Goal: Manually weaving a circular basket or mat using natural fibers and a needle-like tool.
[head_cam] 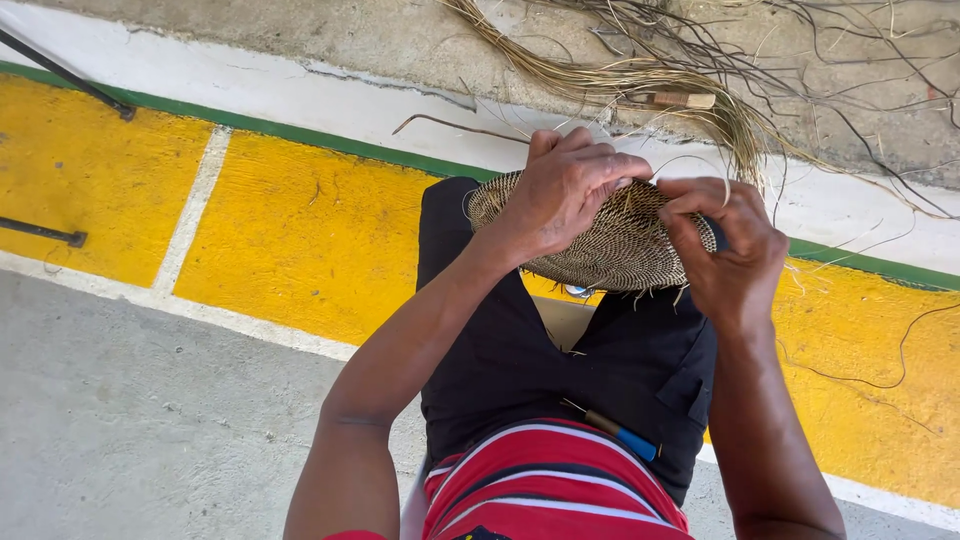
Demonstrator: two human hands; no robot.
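Note:
A round woven basket disc of tan and dark fibre rests on my knees, over black shorts. My left hand lies across its top and grips the far rim. At the right rim my right hand pinches the weave, with a thin pale strand looping over its fingers. Loose fibre ends hang from the disc's near edge.
A bundle of dry straw with a wooden-handled tool lies on the concrete ahead. A blue-tipped tool rests on my lap. Yellow painted floor with white and green stripes lies below; two dark metal rods stand at left.

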